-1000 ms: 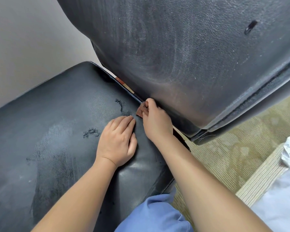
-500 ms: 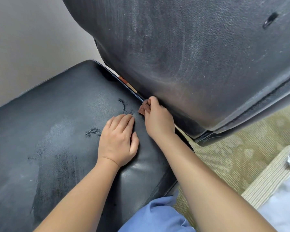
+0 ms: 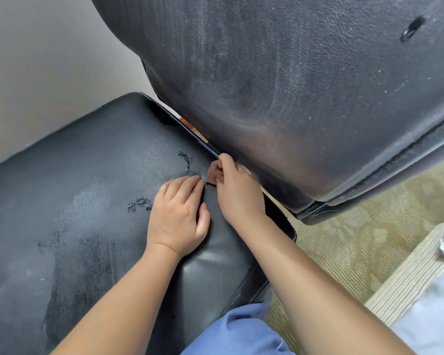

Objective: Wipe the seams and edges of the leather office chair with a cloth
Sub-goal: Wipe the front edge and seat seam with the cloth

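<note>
The right hand [image 3: 237,194] pinches a small brown cloth [image 3: 214,173], most of it hidden under the fingers, and presses it into the seam where the seat [image 3: 87,175] meets the backrest [image 3: 292,98]. The left hand [image 3: 178,215] lies flat on the seat just beside it, fingers relaxed and holding nothing, its fingertips almost touching the cloth.

The leather is where trouble is likely. Two peeled patches break the seat's surface, one [image 3: 185,160] just beyond the cloth and the other [image 3: 139,204] beside the left fingers. If the cloth drags across the nearer patch, its nap could catch a lifted flake and tear the skin further. The seat also shows broad dull, scuffed areas, so hard rubbing may strip more finish.

The cloth is bunched small. A tight wad probably rides over the seam rather than reaching into it, and it could slip from the pinch into the gap behind the seat, where the floor [image 3: 356,239] shows through. The backrest hangs close over the right hand, leaving little room; knuckles may scrape it on a longer stroke. The left palm's weight might also crease the worn leather, opening the cracks beside it.
</note>
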